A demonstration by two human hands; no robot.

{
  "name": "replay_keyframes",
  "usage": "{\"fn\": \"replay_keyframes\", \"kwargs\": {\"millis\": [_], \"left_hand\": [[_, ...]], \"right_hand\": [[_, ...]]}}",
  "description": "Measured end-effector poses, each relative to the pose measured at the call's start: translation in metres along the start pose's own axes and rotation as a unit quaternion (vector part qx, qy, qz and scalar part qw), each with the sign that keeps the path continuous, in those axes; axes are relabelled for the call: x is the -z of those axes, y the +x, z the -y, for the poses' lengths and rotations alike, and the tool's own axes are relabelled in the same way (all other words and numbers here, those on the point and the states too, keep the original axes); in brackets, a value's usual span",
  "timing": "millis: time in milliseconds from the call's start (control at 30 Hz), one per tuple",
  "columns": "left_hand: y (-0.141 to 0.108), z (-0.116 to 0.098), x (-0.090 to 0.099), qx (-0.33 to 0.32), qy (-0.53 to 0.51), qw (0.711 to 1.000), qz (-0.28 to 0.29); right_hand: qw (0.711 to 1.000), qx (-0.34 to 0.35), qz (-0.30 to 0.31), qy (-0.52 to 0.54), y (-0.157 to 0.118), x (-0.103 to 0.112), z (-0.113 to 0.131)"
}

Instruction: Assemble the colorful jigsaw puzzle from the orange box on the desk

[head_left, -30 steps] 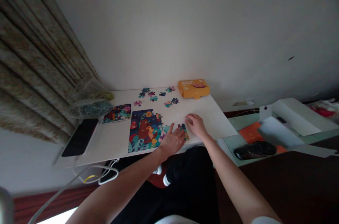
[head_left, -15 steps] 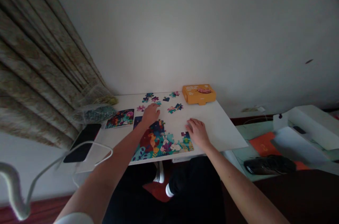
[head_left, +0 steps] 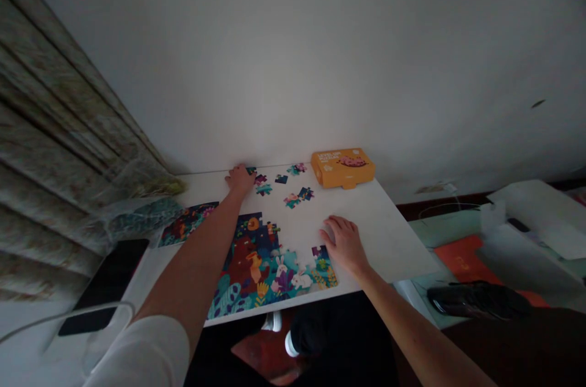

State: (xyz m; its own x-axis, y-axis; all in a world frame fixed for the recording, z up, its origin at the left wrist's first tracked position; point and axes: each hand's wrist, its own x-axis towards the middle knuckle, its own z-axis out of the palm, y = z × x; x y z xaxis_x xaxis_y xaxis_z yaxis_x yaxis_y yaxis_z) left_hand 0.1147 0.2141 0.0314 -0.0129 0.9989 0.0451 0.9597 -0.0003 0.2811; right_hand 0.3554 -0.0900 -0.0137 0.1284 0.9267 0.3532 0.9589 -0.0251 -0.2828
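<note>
On the white table [head_left: 384, 240] lies a partly joined puzzle [head_left: 270, 277] with a bear, a fox and rabbits. My left hand [head_left: 240, 179] is at the table's back edge, touching or just over a dark puzzle piece [head_left: 251, 171]; its fingers are curled down and whether it grips the piece is hidden. Several loose pieces lie to its right, among them a dark blue one [head_left: 281, 179] and a joined pair [head_left: 300, 196]. My right hand [head_left: 343, 240] rests on the table by the puzzle's right edge, fingers apart and holding nothing.
An orange puzzle box [head_left: 343, 168] stands at the back right. To the left are a picture card [head_left: 187, 222], plastic-wrapped bundles [head_left: 146, 215] and a black phone-like slab [head_left: 107, 283] with a white cable. A black shoe [head_left: 476, 300] sits on a glass surface at the right.
My left hand has moved back and left, from the middle pieces to the rear edge. My right hand stays beside the puzzle. The view has shifted slightly.
</note>
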Motion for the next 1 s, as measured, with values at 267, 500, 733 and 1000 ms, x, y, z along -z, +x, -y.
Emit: {"fn": "replay_keyframes", "kwargs": {"millis": [267, 500, 733, 1000], "left_hand": [[0.012, -0.002, 0.006, 0.001, -0.062, 0.998, 0.032], [-0.034, -0.012, 0.011, -0.155, -0.158, 0.974, -0.058], [-0.155, -0.043, -0.003, -0.332, -0.298, 0.893, -0.064], [-0.257, -0.038, -0.014, -0.344, -0.329, 0.879, -0.040]], "right_hand": [[1.000, -0.010, 0.008, 0.014, 0.000, 0.000, 0.000], [1.000, -0.015, 0.015, 0.015, 0.001, 0.001, 0.001], [1.000, -0.009, 0.011, 0.021, 0.002, 0.005, 0.001], [0.990, -0.052, -0.035, 0.123, 0.005, 0.003, -0.009]]}}
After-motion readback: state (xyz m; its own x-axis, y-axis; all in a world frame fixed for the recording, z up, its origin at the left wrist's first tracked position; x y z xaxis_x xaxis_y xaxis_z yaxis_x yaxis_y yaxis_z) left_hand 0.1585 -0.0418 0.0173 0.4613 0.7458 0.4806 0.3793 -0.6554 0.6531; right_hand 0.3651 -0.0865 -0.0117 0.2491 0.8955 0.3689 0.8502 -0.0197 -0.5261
